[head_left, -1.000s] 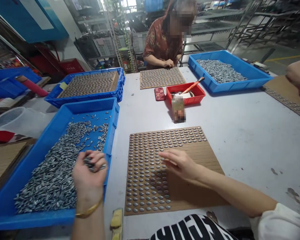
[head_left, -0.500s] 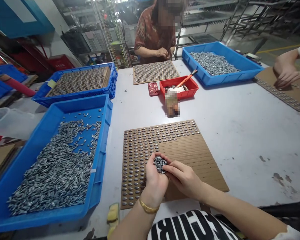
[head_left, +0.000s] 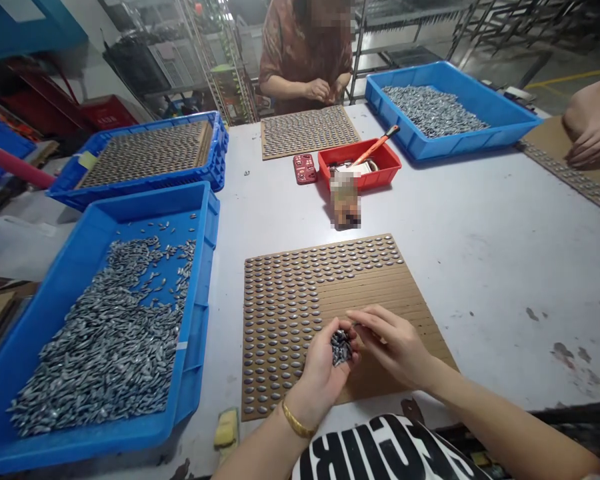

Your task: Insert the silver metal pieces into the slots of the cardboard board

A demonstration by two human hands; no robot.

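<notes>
Light falls evenly from above and is fairly bright over the white table point(head_left: 480, 220). The brown board point(head_left: 380, 293) in the middle is sharp, each row of dots clear. At the board's near edge the left hand point(head_left: 325, 373) casts a soft, short shadow on it, and the metal pieces point(head_left: 341, 347) cupped in that hand glint dully. Left of the board, the blue tray point(head_left: 200, 280) carries a pale sheen along its rim. Beyond the board the room turns dimmer and the shelving point(head_left: 220, 73) murky. A pixelated patch covers part of the person point(head_left: 300, 60) there, and another covers a small thing point(head_left: 345, 200) just beyond the board. Far from the board, toward the corners, straight lines bow and stretch — wide-lens distortion.
</notes>
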